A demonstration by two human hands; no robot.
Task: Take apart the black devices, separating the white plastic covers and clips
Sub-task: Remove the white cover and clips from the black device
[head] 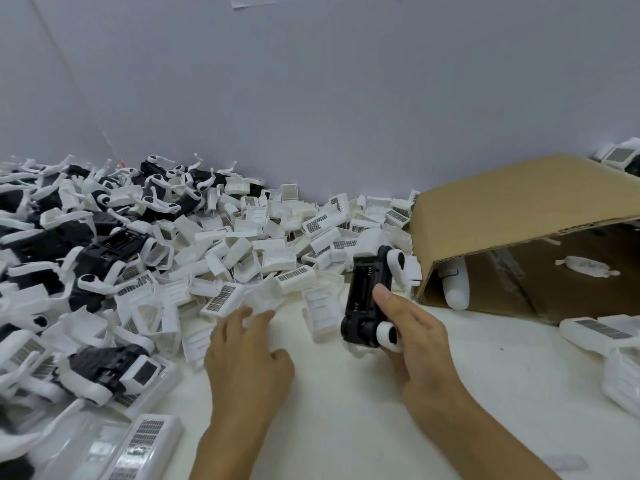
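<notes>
Two hands over white table (346, 410). Right hand (412, 337) wrapped round black device (367, 296), thumb across its open side, white clips (389, 336) at both ends. Left hand (247, 355) spread flat, fingertips touching blurred white cover (265, 299). Beyond, heaped white covers (263, 237), too many to count, several with grey grids. Far left, pile of black devices (104, 251) tangled with white clips. Right, one cardboard box (519, 209) on its side, white pieces inside. Paper label (311, 0) on wall (311, 98), unreadable.
</notes>
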